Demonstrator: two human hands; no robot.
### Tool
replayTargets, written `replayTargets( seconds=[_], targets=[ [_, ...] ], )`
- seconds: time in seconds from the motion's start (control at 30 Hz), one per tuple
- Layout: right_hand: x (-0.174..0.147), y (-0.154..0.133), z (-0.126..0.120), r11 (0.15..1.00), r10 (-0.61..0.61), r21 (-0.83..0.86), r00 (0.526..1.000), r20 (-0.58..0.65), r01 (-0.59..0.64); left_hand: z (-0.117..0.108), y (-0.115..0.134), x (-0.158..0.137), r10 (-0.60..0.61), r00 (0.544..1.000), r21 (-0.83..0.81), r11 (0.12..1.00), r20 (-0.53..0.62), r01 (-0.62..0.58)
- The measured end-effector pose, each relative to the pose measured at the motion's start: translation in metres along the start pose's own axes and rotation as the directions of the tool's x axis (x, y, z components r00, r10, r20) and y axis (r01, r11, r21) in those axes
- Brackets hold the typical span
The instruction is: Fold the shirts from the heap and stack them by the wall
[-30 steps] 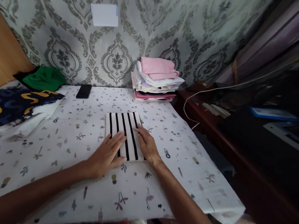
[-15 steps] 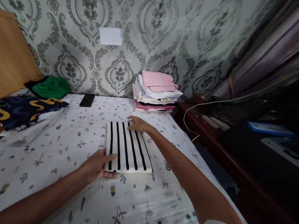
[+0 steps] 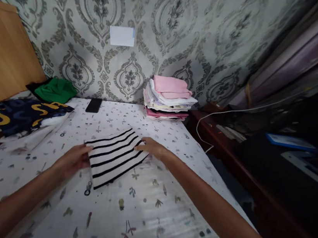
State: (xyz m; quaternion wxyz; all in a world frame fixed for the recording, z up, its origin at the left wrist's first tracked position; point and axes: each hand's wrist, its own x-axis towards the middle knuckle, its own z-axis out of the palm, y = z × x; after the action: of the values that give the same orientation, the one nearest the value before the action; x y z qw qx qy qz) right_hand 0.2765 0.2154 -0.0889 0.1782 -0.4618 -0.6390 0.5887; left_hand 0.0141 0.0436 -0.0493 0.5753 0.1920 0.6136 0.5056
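A folded white garment with black stripes (image 3: 115, 154) is held between my two hands, turned at an angle over the bed. My left hand (image 3: 76, 159) pinches its left corner, thumb on top and the other fingers underneath. On the far right side, my right hand (image 3: 152, 148) grips the edge, also with the thumb on top. What kind of garment it is, the folds do not show. Beneath it spreads a white sheet (image 3: 141, 210) printed with small plants and figures.
By the wall stands a stack of folded clothes (image 3: 168, 100), pink on top. A black phone (image 3: 93, 105) lies left of it. Loose clothes, one green (image 3: 57, 90) and one navy with yellow letters (image 3: 30, 114), lie at left. A dark red ledge with a white cable (image 3: 200, 137) borders the right.
The striped garment has turned so its stripes run sideways, and it has shifted left. My left hand moved left to its corner; my right hand moved slightly down and now grips its edge.
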Motion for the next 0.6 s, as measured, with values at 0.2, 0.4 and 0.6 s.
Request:
replayTargets(
  seconds=[0.2,0.4,0.6],
  targets=[
    [-0.013,-0.001,0.006,0.962,0.057,0.263,0.997,0.046,-0.067,0.01,-0.04,-0.001,-0.061,0.993,0.027,0.998,0.096,0.059],
    [-0.03,-0.019,-0.041,0.915,-0.105,0.39,0.994,-0.02,0.104,0.049,0.007,0.021,0.066,0.981,-0.022,0.998,0.181,-0.063],
    [-0.012,-0.08,-0.156,0.859,-0.283,0.309,0.883,-0.375,0.407,0.153,0.126,0.069,0.361,0.876,0.034,0.92,0.321,-0.391]
  ],
)
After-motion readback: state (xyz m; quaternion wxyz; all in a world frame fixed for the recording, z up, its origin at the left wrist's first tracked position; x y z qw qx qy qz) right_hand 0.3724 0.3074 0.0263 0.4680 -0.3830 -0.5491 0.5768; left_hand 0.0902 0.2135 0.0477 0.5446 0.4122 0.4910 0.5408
